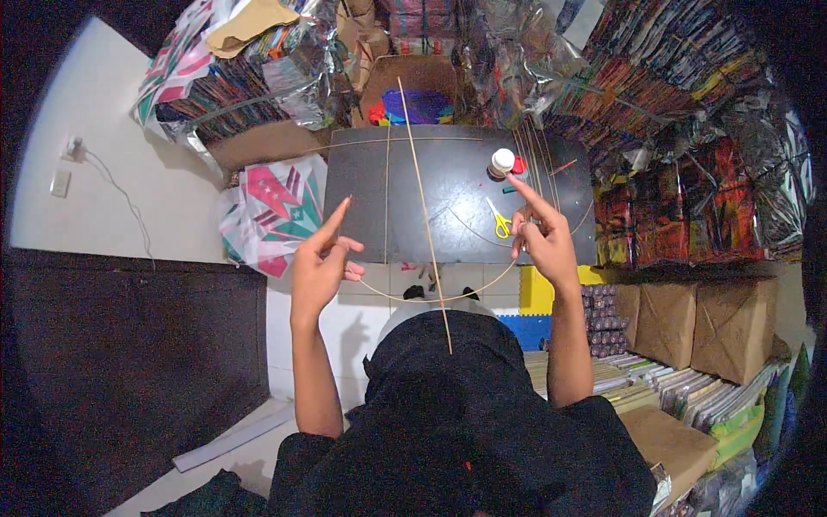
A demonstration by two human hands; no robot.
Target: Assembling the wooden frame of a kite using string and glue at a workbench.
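A thin, pale bamboo stick (413, 301) is bowed downward between my hands, its middle sagging toward my lap. My left hand (317, 269) pinches one end, with its index finger stretched out. Around the other end the fingers of my right hand (549, 250) are closed, its index finger pointing up and inward. A longer straight stick (422, 191) runs from the table's far side down to my lap and crosses the bowed one near its lowest point. Whether the two are joined there is too small to tell.
On the dark table (362, 189) lie yellow-handled scissors (503, 227), a white-capped container (502, 160) and several thin sticks (538, 164). Patterned sheets (271, 207) hang at the left edge. Tall wrapped stacks (680, 77) stand behind and right; brown boxes (732, 323) sit at right.
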